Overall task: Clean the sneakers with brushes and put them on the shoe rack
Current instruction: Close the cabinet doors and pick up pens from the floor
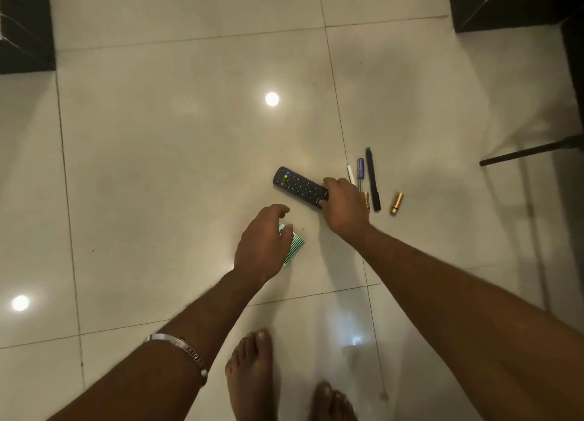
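Note:
No sneakers or shoe rack are in view. A black remote control [295, 185] lies on the pale tiled floor. My right hand [343, 207] grips its near end, thumb on one side and fingers on the other. A small green-and-white comb-like thing [296, 246] lies on the floor just below it. My left hand [262, 242] is over that thing's left part with fingers loosely curled, one fingertip at its top edge. Whether it holds the thing is hidden by the hand.
To the right of the remote lie a white stick [351, 174], a purple pen [360, 169], a dark marker [373, 180] and a gold tube [396, 203]. A dark furniture leg [531, 152] is at the right. Dark furniture bases sit at the top corners. My bare feet [252, 370] stand below.

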